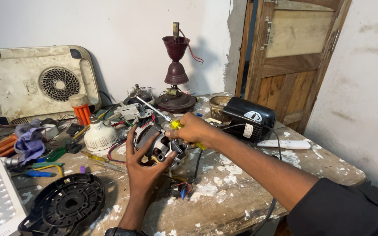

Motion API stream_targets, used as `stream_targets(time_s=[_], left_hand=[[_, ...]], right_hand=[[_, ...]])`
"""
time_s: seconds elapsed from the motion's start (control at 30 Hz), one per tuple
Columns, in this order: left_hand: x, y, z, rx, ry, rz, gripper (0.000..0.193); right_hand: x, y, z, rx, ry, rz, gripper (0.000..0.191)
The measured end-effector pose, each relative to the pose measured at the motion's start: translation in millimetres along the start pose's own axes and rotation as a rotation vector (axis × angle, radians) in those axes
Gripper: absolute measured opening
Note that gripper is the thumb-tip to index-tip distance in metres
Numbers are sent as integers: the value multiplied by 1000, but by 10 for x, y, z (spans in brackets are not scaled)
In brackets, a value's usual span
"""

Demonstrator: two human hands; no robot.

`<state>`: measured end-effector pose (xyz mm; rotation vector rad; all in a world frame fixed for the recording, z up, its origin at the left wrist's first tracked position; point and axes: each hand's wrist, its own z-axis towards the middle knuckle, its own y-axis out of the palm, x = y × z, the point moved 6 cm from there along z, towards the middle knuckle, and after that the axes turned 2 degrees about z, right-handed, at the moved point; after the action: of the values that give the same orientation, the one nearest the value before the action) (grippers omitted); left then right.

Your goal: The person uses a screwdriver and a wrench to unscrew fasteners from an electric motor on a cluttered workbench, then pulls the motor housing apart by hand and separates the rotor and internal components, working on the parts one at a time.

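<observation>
Left hand (143, 168) cups the motor (159, 146) at table centre. Right hand (193, 129) clamps the screwdriver (154, 109) (yellow handle), shaft running out to 10 o'clock, just above the motor. Hands nearly touching.

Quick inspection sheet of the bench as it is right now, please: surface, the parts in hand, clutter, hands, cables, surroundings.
Surface: wooden table, worn, splashed with white paint.
Job's things: small motor cupped from below; screwdriver with a yellow handle, shaft pointing up and away.
Clutter: white bulb, round black cover, purple cloth, black box, white remote, loose hand tools at the left.
Grippers: left hand holds the motor; right hand grips the screwdriver handle.
Cables: red and black wires beside the motor; black cord drops over the front edge.
Surroundings: white wall, wooden door, fan housing leaning on the wall.
</observation>
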<state>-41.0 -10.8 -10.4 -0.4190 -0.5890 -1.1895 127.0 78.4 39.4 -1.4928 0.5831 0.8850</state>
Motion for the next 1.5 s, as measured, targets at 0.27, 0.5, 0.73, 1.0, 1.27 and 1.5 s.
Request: stream_targets(time_s=[0.27, 0.5, 0.73, 1.0, 1.27, 1.5], left_hand=[[2, -5, -10, 11, 4, -47, 62], [-27, -6, -21, 17, 18, -15, 61], [-90, -4, -11, 10, -60, -43, 61], [-13, 56, -28, 12, 20, -27, 61], [-55, 81, -26, 12, -22, -35, 61], [-81, 106, -25, 15, 84, 50, 63]], right_hand=[[-70, 29, 46, -53, -41, 174, 14], [-125, -19, 93, 10, -121, 179, 22], [-260, -85, -68, 350, -252, -324, 34], [110, -23, 173, -53, 69, 176, 29], [37, -57, 165, 4, -168, 226, 29], [163, -43, 99, -82, 114, 273, 32]])
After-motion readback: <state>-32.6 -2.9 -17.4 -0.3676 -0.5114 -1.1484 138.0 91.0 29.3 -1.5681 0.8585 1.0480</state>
